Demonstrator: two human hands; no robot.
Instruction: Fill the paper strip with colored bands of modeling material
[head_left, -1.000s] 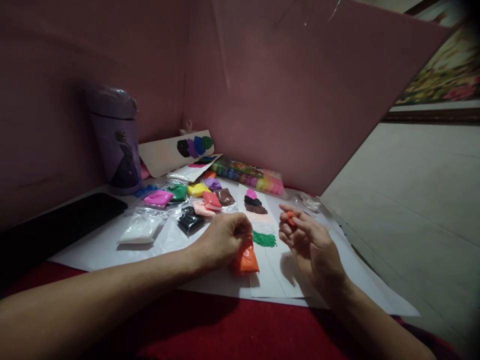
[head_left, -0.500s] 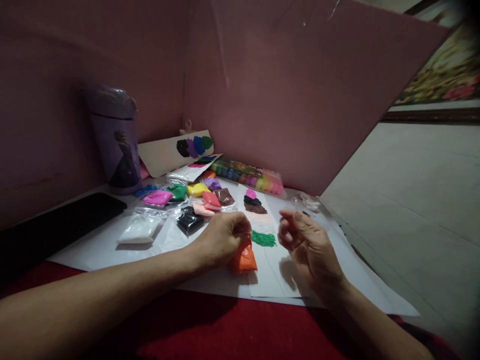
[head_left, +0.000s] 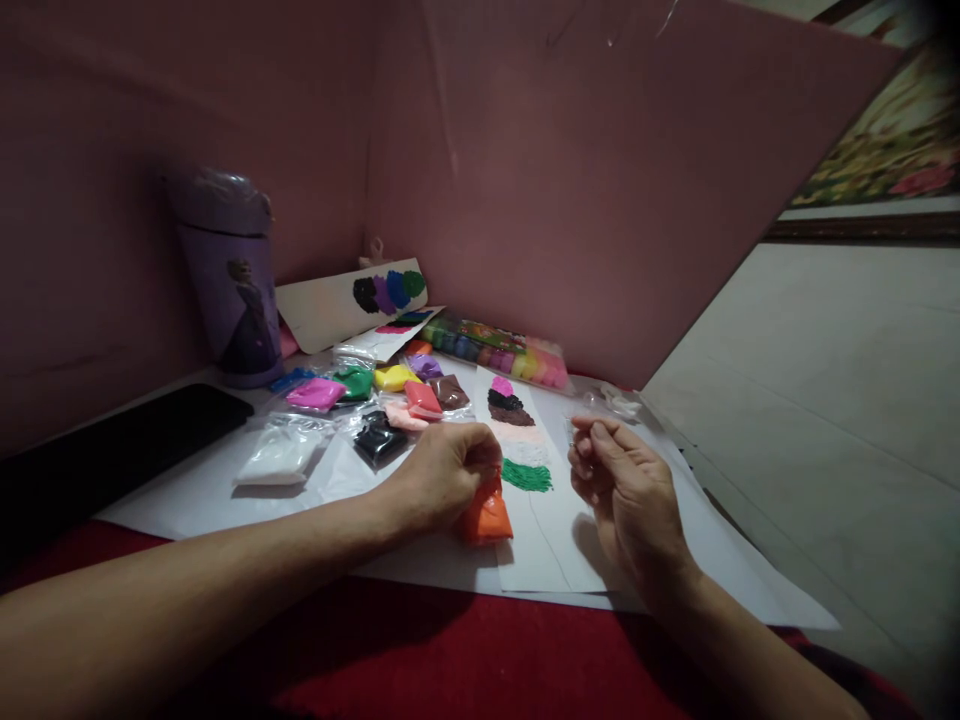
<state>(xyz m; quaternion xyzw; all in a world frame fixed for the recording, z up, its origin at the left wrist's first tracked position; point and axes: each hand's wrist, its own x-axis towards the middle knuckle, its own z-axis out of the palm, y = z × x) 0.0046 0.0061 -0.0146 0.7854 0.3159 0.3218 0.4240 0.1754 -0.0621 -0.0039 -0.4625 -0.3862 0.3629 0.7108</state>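
Note:
My left hand pinches the top of a clear bag of orange modelling clay; its fingertips are partly hidden. The bag hangs beside a white paper strip bearing pink, black, brown, pale peach, white and green patches of clay. The green patch is the nearest one to me. My right hand is raised over the strip's right edge with thumb and forefinger pressed together and the other fingers curled. Whatever they may hold is too small to make out.
Several bagged clays, among them white, black and yellow, lie at left. Behind are a multicoloured pack and a painted card. A purple tumbler and a dark flat object flank the left side.
My right hand has shifted a little to the right, away from the bag, and its fingertips have come closer together. My left hand and the orange clay bag stay almost in place.

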